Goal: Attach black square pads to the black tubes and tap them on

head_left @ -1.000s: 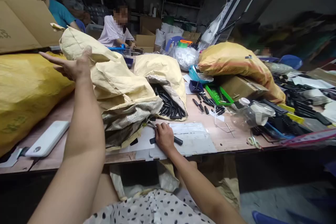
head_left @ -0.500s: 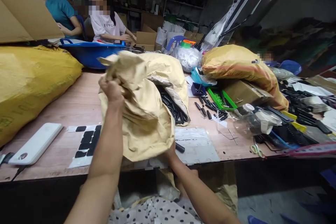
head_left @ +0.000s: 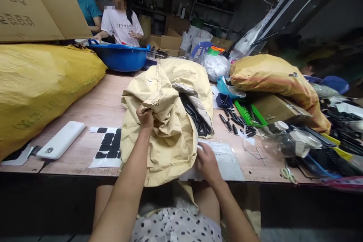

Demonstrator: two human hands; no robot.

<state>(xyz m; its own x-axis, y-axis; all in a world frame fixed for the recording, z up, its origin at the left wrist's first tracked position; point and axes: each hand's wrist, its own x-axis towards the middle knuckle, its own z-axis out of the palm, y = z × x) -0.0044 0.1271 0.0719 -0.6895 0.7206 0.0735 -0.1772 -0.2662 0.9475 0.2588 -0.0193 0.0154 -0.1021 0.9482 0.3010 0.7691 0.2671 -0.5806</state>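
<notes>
A large tan paper sack (head_left: 167, 155) lies on the table before me, creased and partly collapsed, its wide mouth turned toward my right. My left hand (head_left: 145, 118) is closed on a bunched fold of its upper side. At the sack's right rim, my right hand (head_left: 208, 160) has bent fingers against the edge; the fingertips are partly hidden. Beyond lies a second tan sack (head_left: 195, 70), its opening showing many black pen-like tubes (head_left: 198, 117). Under my right hand is a pale grey sheet (head_left: 231, 160).
White power bank (head_left: 61, 140) and black stickers (head_left: 111, 141) sit left, near a yellow sack (head_left: 48, 90). A blue basin (head_left: 121, 56) stands behind. Right are a green tray (head_left: 251, 113), clear jars (head_left: 297, 141) and scissors (head_left: 289, 174). Two people are across the table.
My left hand has come down with the bunched sack, which now lies lower and flatter. My right hand shows more fully at the rim. The view has shifted left.
</notes>
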